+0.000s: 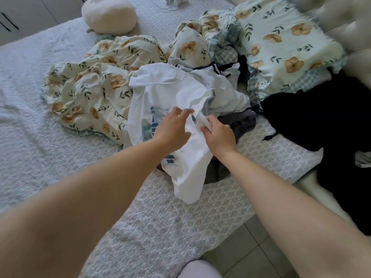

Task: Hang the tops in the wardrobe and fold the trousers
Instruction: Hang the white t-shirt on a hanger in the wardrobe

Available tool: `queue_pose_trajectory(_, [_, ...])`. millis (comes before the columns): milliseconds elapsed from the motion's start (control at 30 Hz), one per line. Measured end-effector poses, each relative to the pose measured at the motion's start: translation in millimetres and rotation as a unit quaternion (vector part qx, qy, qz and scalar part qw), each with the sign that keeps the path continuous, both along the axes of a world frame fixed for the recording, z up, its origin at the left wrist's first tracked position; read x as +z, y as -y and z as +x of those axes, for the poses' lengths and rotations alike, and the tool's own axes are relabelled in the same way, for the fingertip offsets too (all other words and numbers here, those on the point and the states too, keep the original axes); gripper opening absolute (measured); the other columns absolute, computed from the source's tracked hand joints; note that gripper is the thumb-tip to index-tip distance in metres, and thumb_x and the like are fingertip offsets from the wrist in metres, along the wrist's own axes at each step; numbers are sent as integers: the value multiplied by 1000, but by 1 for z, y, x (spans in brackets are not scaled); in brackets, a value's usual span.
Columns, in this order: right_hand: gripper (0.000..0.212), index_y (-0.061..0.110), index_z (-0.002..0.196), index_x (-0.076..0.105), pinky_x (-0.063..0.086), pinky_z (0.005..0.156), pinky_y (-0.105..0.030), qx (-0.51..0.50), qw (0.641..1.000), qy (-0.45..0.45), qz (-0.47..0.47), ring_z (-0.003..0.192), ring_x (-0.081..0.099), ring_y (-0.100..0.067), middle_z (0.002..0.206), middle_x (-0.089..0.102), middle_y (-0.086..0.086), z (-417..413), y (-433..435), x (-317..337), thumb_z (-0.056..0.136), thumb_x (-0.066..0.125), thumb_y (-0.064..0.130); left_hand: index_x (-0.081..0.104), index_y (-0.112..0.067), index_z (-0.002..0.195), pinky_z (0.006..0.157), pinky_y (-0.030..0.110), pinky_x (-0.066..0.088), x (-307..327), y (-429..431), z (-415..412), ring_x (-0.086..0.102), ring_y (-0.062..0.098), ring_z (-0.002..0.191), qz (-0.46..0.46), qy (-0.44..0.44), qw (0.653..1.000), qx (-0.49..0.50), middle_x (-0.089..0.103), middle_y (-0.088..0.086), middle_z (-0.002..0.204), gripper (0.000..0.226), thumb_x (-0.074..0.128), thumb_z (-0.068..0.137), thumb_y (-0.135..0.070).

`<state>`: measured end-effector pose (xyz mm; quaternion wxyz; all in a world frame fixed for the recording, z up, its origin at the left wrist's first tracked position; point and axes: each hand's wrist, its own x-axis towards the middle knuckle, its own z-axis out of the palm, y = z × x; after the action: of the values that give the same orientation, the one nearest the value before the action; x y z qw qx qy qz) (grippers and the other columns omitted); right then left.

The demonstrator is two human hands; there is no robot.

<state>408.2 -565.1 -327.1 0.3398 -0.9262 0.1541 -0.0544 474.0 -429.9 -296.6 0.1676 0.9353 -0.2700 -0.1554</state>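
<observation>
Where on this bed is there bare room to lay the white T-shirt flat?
Free: the pale textured bedspread left of the crumpled floral quilt, and the near strip below the white printed T-shirt. Crowded: the right side, with dark clothes and the floral pillow.

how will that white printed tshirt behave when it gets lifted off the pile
Probably floppy: the white t-shirt lies crumpled in soft folds and bunches where the right hand pinches it. Likely light, since the fabric looks thin. It drapes over dark clothes, so it may drag them along.
</observation>
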Motion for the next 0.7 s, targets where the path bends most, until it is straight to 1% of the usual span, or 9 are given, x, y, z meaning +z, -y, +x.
queue_pose_trajectory(67, [36,11,123,52,36,60,-31,24,998,34,-54,86,63,-36,98,68,-13,-11,1,2,96,50,34,27,-39,145,104,37,40,11,7,-2,30,22,132,19,74,994,-82,27,1,145,68,63,88,-29])
queue_pose_trajectory(133, [42,11,125,55,42,56,-33,48,991,72,-105,72,66,-37,86,71,-14,-25,2,9,95,47,40,36,-42,141,105,39,35,18,15,-4,22,23,135,52,124,978,-161,22,-1,149,58,61,88,-39])
queue_pose_trajectory(233, [40,11,105,69,41,40,-26,72,975,147,-151,40,58,-31,51,62,-9,-50,8,19,89,44,39,58,-35,126,112,40,22,23,26,-10,13,21,140,98,158,952,-244,22,-8,152,40,57,89,-49])
queue_pose_trajectory(300, [36,13,93,71,31,41,-18,49,970,173,-162,36,54,-28,45,57,-6,-65,17,22,87,45,37,61,-36,123,117,42,8,24,30,-12,9,16,144,147,164,932,-288,25,-14,152,38,54,89,-52])
queue_pose_trajectory(400, [36,12,91,70,35,46,-23,-22,980,163,-116,47,58,-31,54,62,-9,-88,41,30,89,45,38,62,-33,122,114,48,-13,26,27,-13,1,13,146,227,156,904,-327,29,-18,152,42,46,91,-57])
queue_pose_trajectory(500, [28,10,96,69,46,58,-37,-120,983,131,-53,70,63,-35,75,69,-14,-111,69,35,93,51,32,59,-33,126,112,49,-18,27,19,-15,0,10,146,271,154,881,-357,33,-23,149,45,40,93,-58])
queue_pose_trajectory(567, [24,8,95,67,48,65,-41,-165,979,118,-27,77,62,-35,80,68,-14,-123,83,38,94,53,27,55,-32,130,112,50,-18,28,16,-17,2,10,146,286,151,872,-367,35,-22,148,47,40,94,-58])
queue_pose_trajectory(633, [25,5,91,65,40,65,-35,-209,973,101,-22,76,56,-26,80,60,-9,-133,91,40,95,53,27,54,-32,131,113,49,-17,29,15,-20,4,11,146,290,161,865,-376,38,-17,147,47,40,94,-57])
queue_pose_trajectory(700, [25,2,89,64,27,64,-25,-253,964,83,-23,76,46,-18,82,48,-3,-140,95,43,95,53,25,56,-32,129,115,45,-14,32,16,-24,10,12,145,257,172,873,-376,40,-13,146,44,42,94,-54])
